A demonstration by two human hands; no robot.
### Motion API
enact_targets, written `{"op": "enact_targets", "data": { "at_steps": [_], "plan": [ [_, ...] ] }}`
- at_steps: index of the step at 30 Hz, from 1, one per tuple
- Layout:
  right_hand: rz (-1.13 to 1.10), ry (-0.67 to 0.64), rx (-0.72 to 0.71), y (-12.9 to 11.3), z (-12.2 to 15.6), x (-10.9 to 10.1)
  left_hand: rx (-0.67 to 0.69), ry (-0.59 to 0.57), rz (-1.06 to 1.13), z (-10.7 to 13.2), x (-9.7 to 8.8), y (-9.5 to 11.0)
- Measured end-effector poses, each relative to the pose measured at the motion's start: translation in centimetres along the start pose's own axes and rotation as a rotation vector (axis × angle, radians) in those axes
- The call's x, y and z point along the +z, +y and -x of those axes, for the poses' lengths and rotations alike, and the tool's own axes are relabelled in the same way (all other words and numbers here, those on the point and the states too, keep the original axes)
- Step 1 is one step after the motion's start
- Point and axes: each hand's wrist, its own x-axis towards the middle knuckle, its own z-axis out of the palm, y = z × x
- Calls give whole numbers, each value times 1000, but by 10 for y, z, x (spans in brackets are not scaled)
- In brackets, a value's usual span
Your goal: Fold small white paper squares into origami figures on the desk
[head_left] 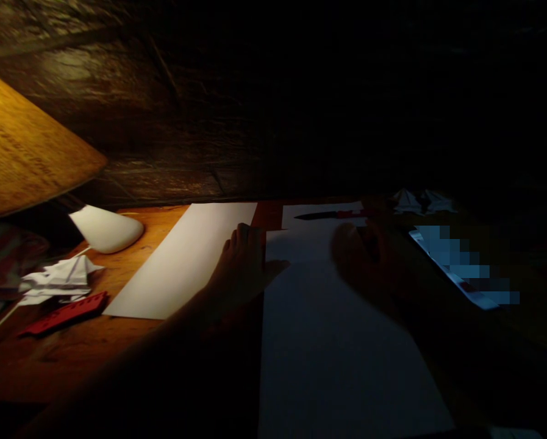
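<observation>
A large white sheet of paper (337, 341) lies on the wooden table (131, 341) in front of me. My left hand (243, 262) rests flat on its top left edge, fingers stretched out, thumb on the sheet. My right hand (369, 256) lies on the sheet's top right part, dark and blurred; its fingers cannot be made out. A second white sheet (186, 259) lies slanted to the left, beside my left hand. Beyond the hands a knife with a dark blade and red handle (330, 214) lies on a smaller white sheet (300, 214).
A lit lampshade (21, 152) hangs over the left with its white base (106, 228). Folded paper figures (58, 277) and a red ruler-like strip (65, 312) lie at the left. More folded paper (419, 201) and a glowing screen (465, 268) sit at the right.
</observation>
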Motion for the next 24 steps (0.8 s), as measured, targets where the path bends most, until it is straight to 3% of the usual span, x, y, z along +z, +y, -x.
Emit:
{"op": "enact_targets", "data": {
  "at_steps": [3,7,12,14,18,21,24],
  "plan": [
    [-100,-4,107,-1,-4,-2,-21,-75,59,-3,5,-7],
    [-245,-112,116,-12,-11,-17,-75,-43,299,-6,12,-12],
    [-52,-248,261,-26,-15,-37,-189,-34,870,-11,18,-15],
    [-23,-297,316,-29,-17,-42,-234,-39,964,-13,15,-15],
    [-106,-380,262,-28,-20,-46,-147,-15,924,-16,5,-12],
    [-4,-350,238,-25,-20,-45,-23,-88,837,-17,1,-13],
    [45,-347,201,-22,-21,-44,-21,-142,666,-16,5,-17]
  ]
}}
